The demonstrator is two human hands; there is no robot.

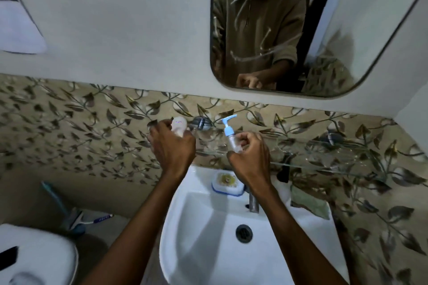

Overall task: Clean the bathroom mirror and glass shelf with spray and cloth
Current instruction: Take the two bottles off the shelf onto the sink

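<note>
Two hands are up at the glass shelf (324,166) above the sink (208,250), and each one holds a container. Your left hand (172,146) has its fingers curled round a small white bottle (179,126), which leans back toward the leaf-patterned tiles (69,122). Your right hand (249,157) pinches a small clear pump bottle (231,139) with a light blue pump head, tilted a little to the left, at the shelf's front edge. Whether either bottle touches the glass, you cannot tell from here.

The mirror (324,41) hangs on the wall above and to the right, with pale streaks smeared across its surface. A green cloth (310,203) lies on the right side of the sink rim, beneath the shelf. A white soap dish (228,183) with a blue edge sits at the back of the sink, just left of the metal tap (253,201). Part of a white toilet (34,257) shows at the lower left.
</note>
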